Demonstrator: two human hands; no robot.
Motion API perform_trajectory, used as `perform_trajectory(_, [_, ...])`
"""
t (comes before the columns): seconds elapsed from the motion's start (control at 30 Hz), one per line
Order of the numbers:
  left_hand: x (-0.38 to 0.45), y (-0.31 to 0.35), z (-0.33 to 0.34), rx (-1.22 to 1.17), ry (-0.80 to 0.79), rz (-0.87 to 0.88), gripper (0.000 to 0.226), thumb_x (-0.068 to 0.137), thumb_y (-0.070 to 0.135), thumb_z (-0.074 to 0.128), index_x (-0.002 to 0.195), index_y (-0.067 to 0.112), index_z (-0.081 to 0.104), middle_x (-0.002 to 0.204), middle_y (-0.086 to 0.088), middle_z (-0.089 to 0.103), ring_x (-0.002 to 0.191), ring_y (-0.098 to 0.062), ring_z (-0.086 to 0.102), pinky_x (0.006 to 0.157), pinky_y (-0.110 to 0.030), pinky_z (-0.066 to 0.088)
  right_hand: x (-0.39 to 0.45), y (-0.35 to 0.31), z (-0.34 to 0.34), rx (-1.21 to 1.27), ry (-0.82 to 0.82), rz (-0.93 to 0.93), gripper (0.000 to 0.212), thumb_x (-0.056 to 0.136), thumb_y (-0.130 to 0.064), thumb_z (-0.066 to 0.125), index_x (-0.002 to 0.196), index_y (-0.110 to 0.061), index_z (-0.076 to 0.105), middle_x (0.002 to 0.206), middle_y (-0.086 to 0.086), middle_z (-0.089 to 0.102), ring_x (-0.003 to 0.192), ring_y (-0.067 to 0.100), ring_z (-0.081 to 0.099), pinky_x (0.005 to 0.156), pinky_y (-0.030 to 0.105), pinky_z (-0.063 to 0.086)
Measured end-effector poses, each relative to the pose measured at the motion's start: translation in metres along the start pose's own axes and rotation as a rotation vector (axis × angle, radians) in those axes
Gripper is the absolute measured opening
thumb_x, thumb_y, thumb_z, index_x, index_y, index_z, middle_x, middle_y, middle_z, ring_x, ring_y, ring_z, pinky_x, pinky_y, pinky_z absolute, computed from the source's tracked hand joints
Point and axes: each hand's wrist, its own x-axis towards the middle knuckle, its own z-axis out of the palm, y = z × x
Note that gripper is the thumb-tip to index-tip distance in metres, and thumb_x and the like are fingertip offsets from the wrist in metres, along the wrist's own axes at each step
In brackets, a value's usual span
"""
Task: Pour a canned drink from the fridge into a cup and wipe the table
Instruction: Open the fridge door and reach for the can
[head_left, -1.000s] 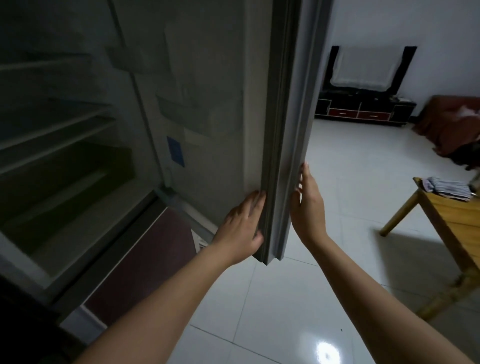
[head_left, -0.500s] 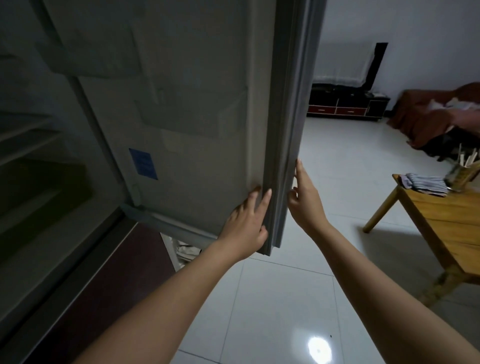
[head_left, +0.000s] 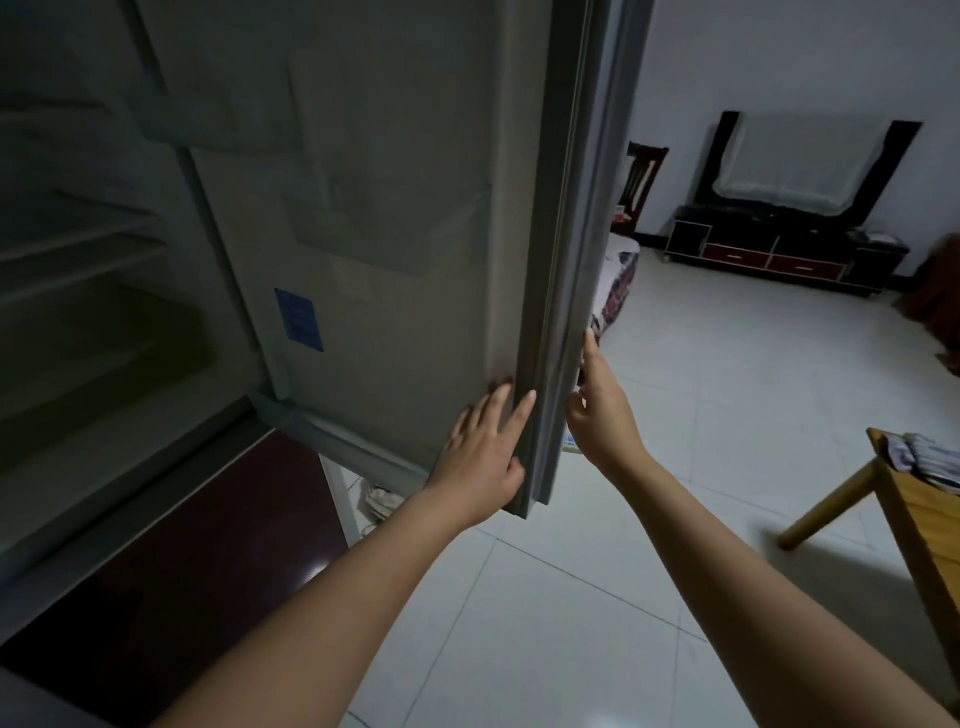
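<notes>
— Two hands on the fridge door (head_left: 395, 218), seen from the head camera?
— Yes. The left hand (head_left: 480, 457) lies flat on the door's inner face near its lower edge, its grip wide, fingers (head_left: 521, 415) spread and touching the panel and the grey seal. It holds nothing.
— And the right?
— The right hand (head_left: 602, 410) is on the outer side of the door edge. Its fingers go behind the edge, so I cannot tell how far its grip closes.
— Where is the can?
— No can shows. The fridge (head_left: 88, 322) stands open at left, dark inside, with pale shelves; what sits on them is too dim to tell. A blue sticker (head_left: 297, 318) is on the door's inner face.
— The table?
— The table (head_left: 924, 525), wooden, is at the right edge, well apart from the hands, with a striped cloth (head_left: 930, 460) on its near corner. A cup is not visible.
— Behind?
— White floor tiles (head_left: 717, 395) and a dark cabinet (head_left: 779, 254) by the far wall.
</notes>
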Motion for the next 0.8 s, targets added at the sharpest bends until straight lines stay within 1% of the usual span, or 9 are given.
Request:
perform_trajectory(0.13, [0.01, 0.006, 0.004, 0.02, 0.023, -0.043, 0.069, 0.095, 0.022, 0.04, 0.148, 0.027, -0.003, 0.157, -0.002, -0.011, 0.145, -0.021, -0.004, 0.116, -0.037, 0.0, 0.009, 0.008, -0.006, 0.004, -0.04, -0.019, 0.081, 0.086, 0.005, 0.048, 0.147, -0.025, 0.004, 0.155, 0.003, 0.017, 0.139, 0.023, 0.025, 0.109, 0.045, 0.035])
perform_trajectory(0.2, [0.013, 0.011, 0.004, 0.013, 0.024, -0.064, 0.068, 0.095, 0.022, 0.04, 0.148, 0.027, -0.002, 0.157, -0.001, -0.012, 0.145, -0.021, -0.005, 0.116, -0.037, 0.0, 0.01, 0.009, -0.01, -0.018, -0.041, -0.035, 0.077, 0.086, 0.003, 0.05, 0.147, -0.02, 0.009, 0.154, 0.005, 0.019, 0.14, 0.023, 0.024, 0.111, 0.044, 0.032])
perform_trajectory(0.3, [0.012, 0.015, 0.004, -0.001, 0.056, -0.083, 0.064, 0.095, 0.02, 0.041, 0.148, 0.025, 0.006, 0.157, 0.0, -0.006, 0.145, -0.021, -0.002, 0.116, -0.036, 0.004, 0.002, 0.006, -0.018, -0.146, 0.084, -0.146, 0.063, 0.087, 0.0, 0.052, 0.144, -0.007, 0.025, 0.149, 0.013, 0.031, 0.136, 0.028, 0.031, 0.111, 0.041, 0.031])
perform_trajectory(0.37, [0.004, 0.008, 0.004, 0.046, 0.111, -0.067, 0.057, 0.095, 0.019, 0.04, 0.147, 0.021, 0.016, 0.157, -0.001, 0.005, 0.144, -0.019, 0.005, 0.116, -0.033, 0.005, -0.006, -0.001, -0.018, -0.181, 0.193, -0.238, 0.056, 0.084, 0.002, 0.054, 0.137, -0.002, 0.036, 0.139, 0.019, 0.042, 0.128, 0.032, 0.041, 0.106, 0.038, 0.035])
perform_trajectory(0.43, [-0.009, -0.003, 0.003, 0.12, 0.141, -0.074, 0.053, 0.094, 0.019, 0.041, 0.145, 0.018, 0.024, 0.155, -0.002, 0.016, 0.143, -0.018, 0.01, 0.116, -0.03, 0.003, -0.015, -0.008, -0.013, -0.187, 0.226, -0.335, 0.054, 0.08, 0.005, 0.057, 0.132, 0.0, 0.043, 0.131, 0.021, 0.05, 0.12, 0.034, 0.048, 0.1, 0.035, 0.036])
perform_trajectory(0.57, [-0.049, -0.035, -0.009, 0.182, 0.191, -0.232, 0.055, 0.093, 0.022, 0.045, 0.145, 0.018, 0.026, 0.153, -0.003, 0.023, 0.142, -0.017, 0.016, 0.116, -0.03, 0.007, -0.027, -0.026, 0.013, -0.223, 0.083, -0.563, 0.049, 0.079, 0.004, 0.057, 0.126, 0.001, 0.048, 0.124, 0.02, 0.056, 0.114, 0.032, 0.052, 0.097, 0.035, 0.04])
perform_trajectory(0.67, [-0.09, -0.059, -0.02, 0.241, 0.24, -0.38, 0.052, 0.093, 0.022, 0.043, 0.143, 0.016, 0.03, 0.15, -0.006, 0.03, 0.14, -0.02, 0.023, 0.115, -0.033, 0.014, -0.036, -0.045, 0.043, -0.255, -0.076, -0.644, 0.048, 0.079, 0.001, 0.06, 0.126, -0.001, 0.049, 0.125, 0.018, 0.056, 0.114, 0.032, 0.053, 0.096, 0.039, 0.044])
perform_trajectory(0.73, [-0.119, -0.075, -0.028, 0.312, 0.257, -0.484, 0.051, 0.089, 0.02, 0.051, 0.138, 0.011, 0.041, 0.143, -0.011, 0.041, 0.134, -0.025, 0.035, 0.112, -0.037, 0.023, -0.042, -0.059, 0.063, -0.274, -0.162, -0.692, 0.049, 0.077, 0.0, 0.064, 0.125, 0.0, 0.052, 0.124, 0.019, 0.058, 0.113, 0.033, 0.055, 0.093, 0.042, 0.047])
perform_trajectory(0.8, [-0.159, -0.093, -0.034, 0.384, 0.272, -0.6, 0.048, 0.081, 0.018, 0.062, 0.126, 0.006, 0.054, 0.129, -0.016, 0.055, 0.122, -0.03, 0.05, 0.105, -0.042, 0.036, -0.055, -0.079, 0.089, -0.281, -0.257, -0.786, 0.049, 0.074, 0.0, 0.066, 0.122, 0.0, 0.054, 0.122, 0.019, 0.059, 0.111, 0.035, 0.056, 0.09, 0.044, 0.049])
